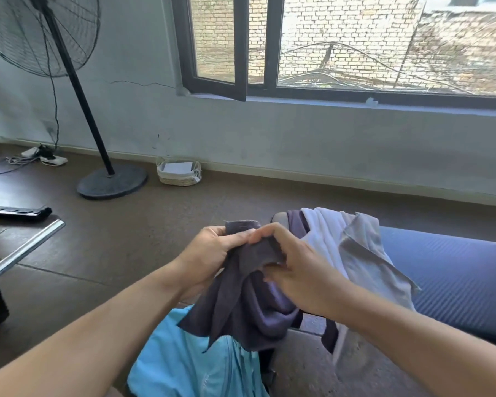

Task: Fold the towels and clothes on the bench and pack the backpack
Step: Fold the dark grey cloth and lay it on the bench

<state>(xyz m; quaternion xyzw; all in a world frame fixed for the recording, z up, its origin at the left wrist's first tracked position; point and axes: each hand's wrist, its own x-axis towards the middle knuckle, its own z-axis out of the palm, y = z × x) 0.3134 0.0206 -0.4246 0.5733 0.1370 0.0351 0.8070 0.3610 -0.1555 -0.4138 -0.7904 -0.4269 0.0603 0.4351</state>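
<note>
I hold a dark grey towel (235, 305) up in front of me with both hands. My left hand (209, 253) pinches its top edge at the left, and my right hand (295, 270) grips the same edge just to the right, thumbs nearly touching. The towel hangs down over a light blue backpack (184, 365) at the bottom centre. On the blue padded bench (455, 270) at the right lie a white cloth (324, 239), a light grey garment (370, 259) and a purple garment (297, 224), draped over the bench's near end.
A standing fan (109, 179) leans at the back left by the wall. A small woven basket (179, 171) sits on the floor under the window. A metal bar (26, 250) and a black object (15, 212) lie at the left. Cables lie near the far left wall.
</note>
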